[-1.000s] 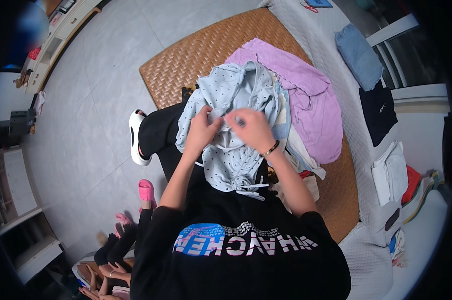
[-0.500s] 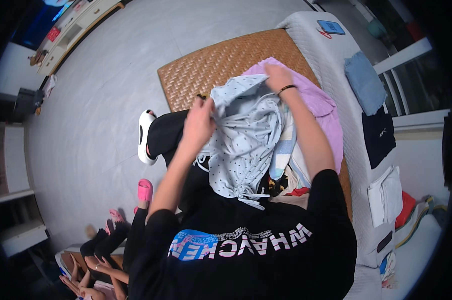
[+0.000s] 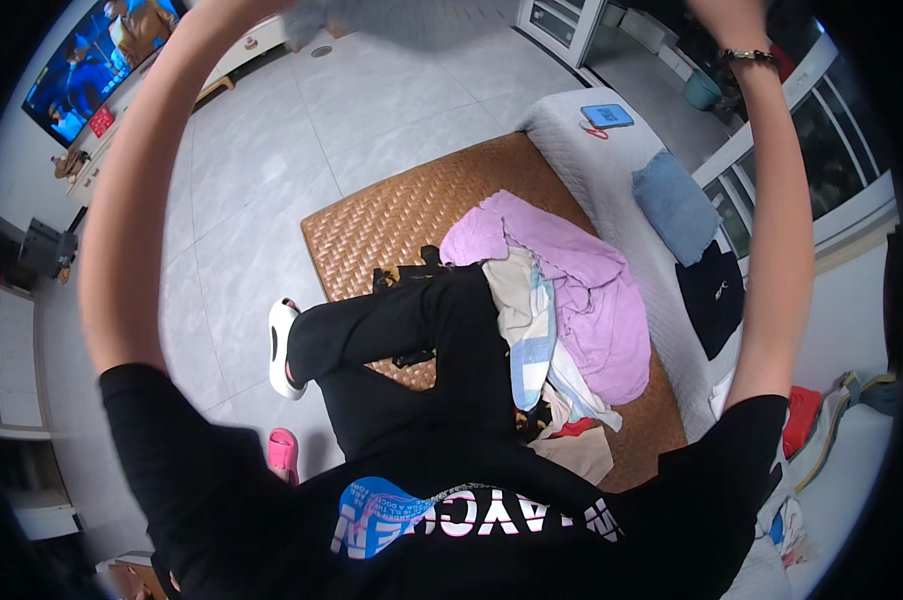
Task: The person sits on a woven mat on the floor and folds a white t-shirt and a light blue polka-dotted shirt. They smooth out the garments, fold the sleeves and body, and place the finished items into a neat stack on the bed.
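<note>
Television (image 3: 97, 70) is seen at 10 o'clock from the middle of the view. The left hand (image 3: 262, 5) is held high at 11 and cropped by the upper edge; whether anything is gripped cannot be told. Grey cloth (image 3: 402, 22), blurred and also cropped, is seen at 12, just beside the left hand and at 3 o'clock from it. Its visible part is spread from 9 to 3; its full long axis is hidden. Lower down, lilac cloth (image 3: 597, 310) is laid at 3 on the woven mat (image 3: 402, 225). Folded blue cloth (image 3: 677, 205) is placed at 2. The right hand (image 3: 729, 15) is raised between 1 and 2, its fingers cut off, its grip unknown; from it the grey cloth is found toward 9, well apart, so the left is nearer.
</note>
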Motion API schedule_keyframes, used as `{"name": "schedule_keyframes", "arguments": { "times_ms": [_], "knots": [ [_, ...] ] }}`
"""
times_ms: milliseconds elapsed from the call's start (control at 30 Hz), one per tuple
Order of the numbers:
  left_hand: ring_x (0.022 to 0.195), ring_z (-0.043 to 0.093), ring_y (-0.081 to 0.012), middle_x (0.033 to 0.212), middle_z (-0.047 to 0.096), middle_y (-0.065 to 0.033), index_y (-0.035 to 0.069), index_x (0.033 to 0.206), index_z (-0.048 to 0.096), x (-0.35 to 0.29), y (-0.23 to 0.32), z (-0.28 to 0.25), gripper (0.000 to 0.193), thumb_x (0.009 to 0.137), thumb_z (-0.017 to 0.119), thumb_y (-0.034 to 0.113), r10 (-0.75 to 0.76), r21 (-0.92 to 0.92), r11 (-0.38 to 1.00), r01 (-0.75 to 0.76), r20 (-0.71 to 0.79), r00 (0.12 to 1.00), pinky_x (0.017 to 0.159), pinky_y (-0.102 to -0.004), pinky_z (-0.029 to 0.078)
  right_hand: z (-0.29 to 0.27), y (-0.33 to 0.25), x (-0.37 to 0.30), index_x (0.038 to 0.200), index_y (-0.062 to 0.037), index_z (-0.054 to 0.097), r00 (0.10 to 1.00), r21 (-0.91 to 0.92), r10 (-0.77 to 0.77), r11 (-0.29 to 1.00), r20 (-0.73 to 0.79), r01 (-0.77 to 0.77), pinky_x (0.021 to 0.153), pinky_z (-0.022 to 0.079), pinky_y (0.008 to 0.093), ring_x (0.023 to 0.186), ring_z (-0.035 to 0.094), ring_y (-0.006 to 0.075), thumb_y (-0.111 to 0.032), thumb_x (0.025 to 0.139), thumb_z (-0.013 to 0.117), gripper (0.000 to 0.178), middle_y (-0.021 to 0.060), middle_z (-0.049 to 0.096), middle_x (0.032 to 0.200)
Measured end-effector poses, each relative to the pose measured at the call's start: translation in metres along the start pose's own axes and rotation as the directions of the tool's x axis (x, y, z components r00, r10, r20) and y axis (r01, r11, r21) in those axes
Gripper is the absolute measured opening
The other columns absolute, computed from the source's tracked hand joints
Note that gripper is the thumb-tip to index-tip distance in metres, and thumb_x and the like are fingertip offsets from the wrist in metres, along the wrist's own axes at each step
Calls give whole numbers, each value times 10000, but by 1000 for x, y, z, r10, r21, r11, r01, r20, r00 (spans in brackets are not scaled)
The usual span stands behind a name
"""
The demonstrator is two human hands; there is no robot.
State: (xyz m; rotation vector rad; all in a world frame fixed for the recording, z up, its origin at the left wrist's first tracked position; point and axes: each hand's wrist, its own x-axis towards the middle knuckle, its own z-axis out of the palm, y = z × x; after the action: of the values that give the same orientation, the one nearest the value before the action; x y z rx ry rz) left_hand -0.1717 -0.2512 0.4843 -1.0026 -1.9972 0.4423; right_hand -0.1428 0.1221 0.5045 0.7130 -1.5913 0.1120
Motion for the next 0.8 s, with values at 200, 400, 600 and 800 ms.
{"name": "schedule_keyframes", "arguments": {
  "times_ms": [200,400,600,800],
  "knots": [
    [913,675,-356,1091,637,-252,28,1238,570,-44,50,10,401,862,442,83,-724,-399,412,819,402,560,789,-454,556,8,30,-119,1039,-19,670,321,38,164,841,933,-539,592,469,277,619,562,133,-70,781,470,329,52,595,677],
    [956,643,-278,991,655,-162,21,1045,606,-56,124,57,247,935,399,99,-476,-577,-775,258,802,361,914,-487,529,-23,-31,-157,1072,-37,682,550,184,228,784,803,-594,695,466,268,762,579,128,-120,834,557,281,49,672,859],
    [819,619,-124,895,614,-15,41,1027,610,-57,175,65,198,916,564,198,-385,-550,-518,656,834,395,719,-299,550,-57,-26,-157,1076,-113,692,58,-38,192,464,980,-885,545,340,192,652,455,15,-219,863,657,240,-83,556,747],
    [884,625,-147,958,639,-59,75,1054,583,-59,243,35,214,862,645,146,-333,-522,-707,477,841,427,733,-294,523,-81,-110,-185,1016,-34,696,437,255,586,369,682,-894,569,395,235,625,487,65,-211,906,649,214,-20,575,718]
  ]
}}
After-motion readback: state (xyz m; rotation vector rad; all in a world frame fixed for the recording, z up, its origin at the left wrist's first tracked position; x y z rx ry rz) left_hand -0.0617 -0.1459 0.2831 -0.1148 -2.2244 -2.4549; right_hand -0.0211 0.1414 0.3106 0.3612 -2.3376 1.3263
